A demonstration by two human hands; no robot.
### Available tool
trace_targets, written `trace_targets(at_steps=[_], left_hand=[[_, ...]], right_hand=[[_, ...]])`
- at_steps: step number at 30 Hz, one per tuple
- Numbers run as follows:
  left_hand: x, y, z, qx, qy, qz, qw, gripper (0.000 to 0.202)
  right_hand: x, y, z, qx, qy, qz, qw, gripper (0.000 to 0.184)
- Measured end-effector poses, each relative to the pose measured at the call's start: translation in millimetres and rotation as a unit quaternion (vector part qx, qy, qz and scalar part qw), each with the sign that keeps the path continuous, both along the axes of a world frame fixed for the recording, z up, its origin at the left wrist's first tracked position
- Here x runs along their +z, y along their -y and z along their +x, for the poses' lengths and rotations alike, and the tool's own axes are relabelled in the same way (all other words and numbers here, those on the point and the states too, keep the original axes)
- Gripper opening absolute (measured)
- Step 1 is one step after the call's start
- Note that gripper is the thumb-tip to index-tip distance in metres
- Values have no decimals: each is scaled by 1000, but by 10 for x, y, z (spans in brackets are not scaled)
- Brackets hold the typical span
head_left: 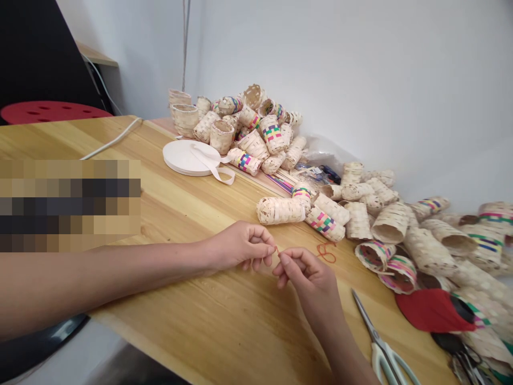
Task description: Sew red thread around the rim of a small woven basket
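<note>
Above the wooden table [224, 315], my left hand [248, 247] and my right hand [302, 272] almost meet at the fingertips. Each pinches the same thin orange-red cord [277, 249], a short piece of it showing between them. More orange-red cord [326, 253] lies in loose loops on the table just past my right hand; whether it is joined to the pinched piece is hidden. Just beyond my hands a pale woven bamboo cylinder [280, 210] rests on its side. A pair of scissors [379, 342] with pale green handles lies to the right of my right forearm.
Small woven baskets [252, 144] are heaped along the wall, and more woven cylinders [393, 222] spread down the right side. A flat roll of white ribbon [191, 158] lies at the back. A red cloth item [433, 311] sits at the right; a white cable [112, 141] crosses the back left.
</note>
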State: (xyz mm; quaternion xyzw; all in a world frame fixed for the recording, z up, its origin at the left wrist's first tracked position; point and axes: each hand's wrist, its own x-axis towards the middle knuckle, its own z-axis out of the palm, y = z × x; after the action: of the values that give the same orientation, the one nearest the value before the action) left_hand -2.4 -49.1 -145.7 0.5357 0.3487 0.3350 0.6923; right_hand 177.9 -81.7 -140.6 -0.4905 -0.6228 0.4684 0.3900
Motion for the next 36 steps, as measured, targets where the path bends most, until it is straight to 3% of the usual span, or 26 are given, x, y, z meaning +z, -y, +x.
trace_targets(at_steps=[14, 22, 26, 29, 33, 36], left_hand=[[2, 5, 8, -17, -21, -10, 1000, 26], [-17, -1, 23, 1, -7, -12, 1000, 20], [13, -19, 11, 45, 31, 12, 998, 16], [63, -19, -15, 70, 109, 12, 991, 12], [115, -24, -48, 52, 241, -49, 968, 10], [91, -47, -56, 37, 225, -76, 971, 12]], right_hand=[[-46, 7, -23, 20, -6, -1, 1000, 26], [-48, 11, -19, -16, -61, -16, 998, 26], [-56, -12, 0, -35, -81, -23, 996, 26], [-54, -28, -11, -39, -87, -39, 995, 27], [-54, -31, -35, -37, -90, -55, 994, 30], [-65, -27, -39, -26, -93, -55, 994, 31]])
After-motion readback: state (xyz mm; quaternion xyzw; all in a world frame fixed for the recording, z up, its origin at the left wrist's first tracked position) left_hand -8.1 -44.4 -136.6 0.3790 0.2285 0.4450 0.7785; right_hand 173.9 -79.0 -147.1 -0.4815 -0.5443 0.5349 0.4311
